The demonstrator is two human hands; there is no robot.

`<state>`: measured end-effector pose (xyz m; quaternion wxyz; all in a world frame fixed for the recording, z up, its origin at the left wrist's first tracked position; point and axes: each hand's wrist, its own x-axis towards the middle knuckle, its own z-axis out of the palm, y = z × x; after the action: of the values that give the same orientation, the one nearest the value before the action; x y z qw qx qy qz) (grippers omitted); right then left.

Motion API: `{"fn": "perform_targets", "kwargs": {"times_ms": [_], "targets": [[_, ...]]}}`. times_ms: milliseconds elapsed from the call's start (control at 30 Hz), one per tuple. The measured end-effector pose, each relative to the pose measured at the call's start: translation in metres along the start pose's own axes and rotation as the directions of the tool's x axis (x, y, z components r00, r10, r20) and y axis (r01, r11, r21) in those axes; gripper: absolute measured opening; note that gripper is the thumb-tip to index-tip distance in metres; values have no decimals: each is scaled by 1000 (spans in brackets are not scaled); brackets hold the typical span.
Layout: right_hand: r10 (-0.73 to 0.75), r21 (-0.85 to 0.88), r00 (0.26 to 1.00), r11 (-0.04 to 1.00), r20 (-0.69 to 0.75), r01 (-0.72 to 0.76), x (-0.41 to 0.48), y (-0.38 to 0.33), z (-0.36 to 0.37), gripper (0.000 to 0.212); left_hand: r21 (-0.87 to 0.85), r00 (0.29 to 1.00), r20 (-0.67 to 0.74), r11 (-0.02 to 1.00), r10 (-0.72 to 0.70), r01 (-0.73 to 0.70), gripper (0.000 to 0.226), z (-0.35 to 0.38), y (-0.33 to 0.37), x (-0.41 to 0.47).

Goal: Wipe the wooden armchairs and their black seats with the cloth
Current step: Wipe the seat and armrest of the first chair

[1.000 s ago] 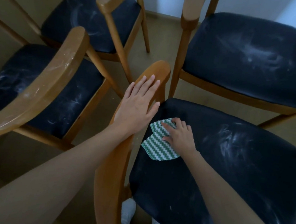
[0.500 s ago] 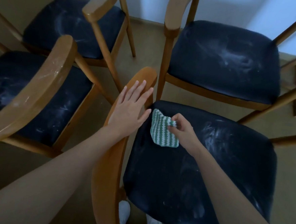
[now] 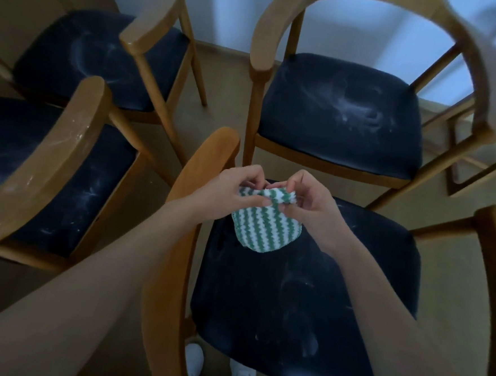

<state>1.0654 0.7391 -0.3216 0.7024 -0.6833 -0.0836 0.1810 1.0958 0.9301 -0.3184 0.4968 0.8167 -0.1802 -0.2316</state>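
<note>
The dusty black seat (image 3: 305, 309) lay right under the grip. Above it, the left hand (image 3: 229, 192) and right hand (image 3: 313, 205) both pinched the top edge of the striped cloth (image 3: 264, 227). Another armchair (image 3: 340, 115) stood beyond the hands.

The cloth (image 3: 267, 227) was a nubbly, matt fabric with a ribbed weave. The near armrest (image 3: 164, 314) was smooth varnished wood with a soft sheen, while the left chair's armrest (image 3: 52, 156) showed pale scuffs in its glossy finish. The black seat (image 3: 307, 294) looked to be smooth leather-like upholstery, dulled by whitish dusty smears.
</note>
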Motion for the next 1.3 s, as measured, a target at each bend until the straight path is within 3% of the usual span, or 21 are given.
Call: {"fn": "perform_targets", "kwargs": {"times_ms": [167,267,367,433,500,600,700,767,900,1033,1100,1167,1200,1233,1300], "targets": [[14,180,997,984,-75,-1,-3,-4,-4,36,-65,987,124,991,-106,115,25,0,-1,-1],[107,226,979,972,-176,-65,-6,1,-6,42,-83,996,22,993,-88,90,21,0,3,0],[274,144,957,955,-96,-260,-12,16,-7,35,-48,996,-67,997,-59,55,19,2,10,4],[323,159,944,938,-71,-309,-15,27,-5,23,-33,995,-64,997,-72,70,21,3,6,6],[302,171,941,946,-155,-275,-14,36,-1,15,28,993,-51,994,-109,110,30,5,-2,7],[187,-116,940,967,-285,-228,-6,51,0,9,178,984,-31,968,-173,176,36,3,-13,5],[79,-429,984,892,-160,-142,5,70,-7,16,521,990,-141,850,-12,84,35,0,-24,3],[147,-599,989,794,30,-100,15,77,-10,18,701,955,-265,706,130,99,40,-5,-32,3],[356,-565,893,811,274,-150,42,76,-11,17,721,922,-385,639,48,268,61,-14,-46,6],[383,-672,876,734,294,-96,86,97,-22,21,720,913,-406,628,35,296,68,-10,-56,8],[387,-792,898,605,210,-76,116,121,-24,9,721,907,-417,628,57,292,67,-9,-59,8],[365,-935,929,345,50,-85,135,150,-19,33,720,904,-422,633,74,284,65,-9,-62,9],[242,-964,969,239,-54,-113,134,162,-12,42,719,903,-423,635,79,281,65,-10,-62,9],[65,-965,986,202,-157,-167,129,172,-3,46,718,903,-421,638,81,278,65,-10,-62,9],[-127,-915,935,286,-330,-284,108,184,21,53,715,905,-418,644,80,273,65,-11,-62,8]]}}
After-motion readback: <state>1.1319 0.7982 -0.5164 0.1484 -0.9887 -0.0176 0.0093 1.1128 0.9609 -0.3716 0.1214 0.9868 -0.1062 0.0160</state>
